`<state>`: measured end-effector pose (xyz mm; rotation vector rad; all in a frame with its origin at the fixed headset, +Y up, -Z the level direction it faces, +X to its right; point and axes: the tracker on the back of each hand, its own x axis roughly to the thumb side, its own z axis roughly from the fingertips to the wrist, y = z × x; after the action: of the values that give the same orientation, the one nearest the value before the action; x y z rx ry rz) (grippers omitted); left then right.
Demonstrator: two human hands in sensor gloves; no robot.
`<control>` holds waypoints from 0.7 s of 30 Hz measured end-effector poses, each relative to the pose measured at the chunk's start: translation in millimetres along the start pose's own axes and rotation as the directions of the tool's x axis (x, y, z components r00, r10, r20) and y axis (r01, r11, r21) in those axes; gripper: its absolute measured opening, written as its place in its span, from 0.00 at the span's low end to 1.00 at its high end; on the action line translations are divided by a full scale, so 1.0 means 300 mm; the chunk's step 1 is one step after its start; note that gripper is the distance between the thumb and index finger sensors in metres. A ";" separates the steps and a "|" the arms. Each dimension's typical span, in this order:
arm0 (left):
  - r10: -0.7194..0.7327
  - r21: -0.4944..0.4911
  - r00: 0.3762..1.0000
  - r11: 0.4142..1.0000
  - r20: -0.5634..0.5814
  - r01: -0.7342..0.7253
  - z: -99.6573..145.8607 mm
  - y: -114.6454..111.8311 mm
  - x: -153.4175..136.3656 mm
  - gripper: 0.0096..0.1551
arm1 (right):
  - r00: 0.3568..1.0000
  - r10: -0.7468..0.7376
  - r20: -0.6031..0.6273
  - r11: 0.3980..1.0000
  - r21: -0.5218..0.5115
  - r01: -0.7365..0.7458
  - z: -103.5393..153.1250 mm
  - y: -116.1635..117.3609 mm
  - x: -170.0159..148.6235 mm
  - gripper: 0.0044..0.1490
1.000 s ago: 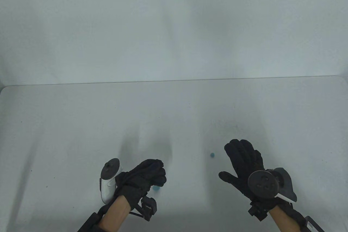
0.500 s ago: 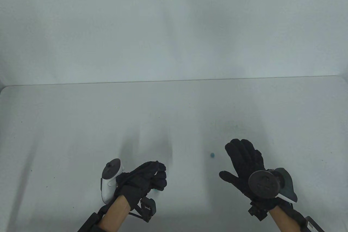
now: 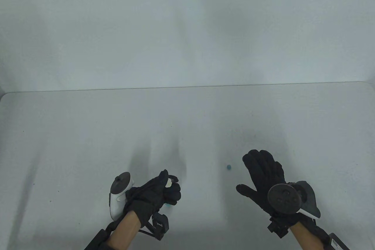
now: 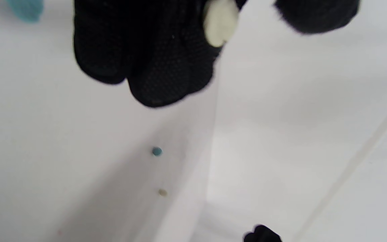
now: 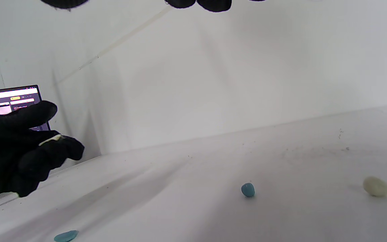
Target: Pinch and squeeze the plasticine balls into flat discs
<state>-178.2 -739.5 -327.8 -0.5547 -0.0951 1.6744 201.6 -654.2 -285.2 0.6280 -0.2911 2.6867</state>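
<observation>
Flattened pale plasticine (image 3: 169, 183) was pinched by the left hand (image 3: 155, 192); the right hand (image 3: 263, 175) was held spread wide near a blue ball (image 3: 228, 167).

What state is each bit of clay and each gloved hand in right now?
Cream plasticine piece: pinched flat in the left hand's fingers, off the table.
Blue disc: flattened, lying on the table.
Blue ball: round, untouched on the table.
Cream ball: still rounded, on the table.
Left hand: pinches the cream piece.
Right hand: spread open, holds nothing.
</observation>
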 end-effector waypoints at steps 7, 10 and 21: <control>-0.045 0.067 0.999 0.997 -0.019 0.047 0.001 0.012 -0.003 0.36 | 1.000 -0.001 0.000 1.000 0.000 0.001 0.000 0.000 -0.001 0.55; -0.068 0.088 0.998 0.994 -0.019 0.069 0.002 0.013 0.004 0.27 | 1.000 -0.001 -0.001 1.000 0.006 0.001 -0.001 0.002 -0.002 0.55; -0.086 0.063 0.996 0.994 -0.002 0.086 0.001 0.006 0.011 0.30 | 1.000 -0.004 0.006 1.000 -0.001 0.004 0.000 0.000 0.002 0.55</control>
<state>-180.2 -736.7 -329.1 -0.4957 -0.0655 1.5884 201.3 -653.9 -285.0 0.6358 -0.2930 2.6812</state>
